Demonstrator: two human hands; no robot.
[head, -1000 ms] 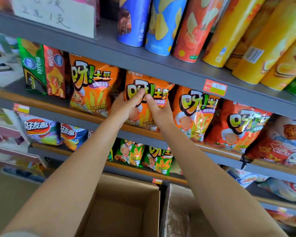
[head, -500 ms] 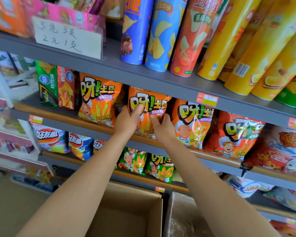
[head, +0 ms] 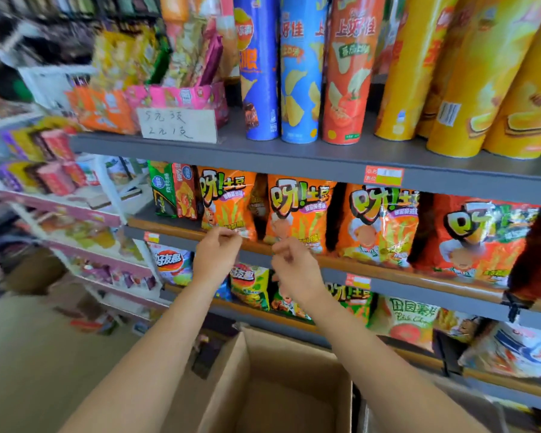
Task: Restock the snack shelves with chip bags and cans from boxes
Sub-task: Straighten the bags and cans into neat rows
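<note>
Both hands are seen loosely curled, nothing held: left hand (head: pixel 216 254), right hand (head: pixel 294 267). The orange foil chip bag (head: pixel 297 214) stands upright on the grey metal middle shelf (head: pixel 388 270), at 12 o'clock from the right hand. Risk judged: bag could tip forward over the low lip if brushed. Brown cardboard box (head: pixel 278 385) at 6 o'clock.

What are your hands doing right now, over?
Left hand and right hand loosely curled, holding nothing, in front of the shelf rail. Orange chip bag upright on the middle shelf. Open cardboard box below. Nothing in the way.
</note>
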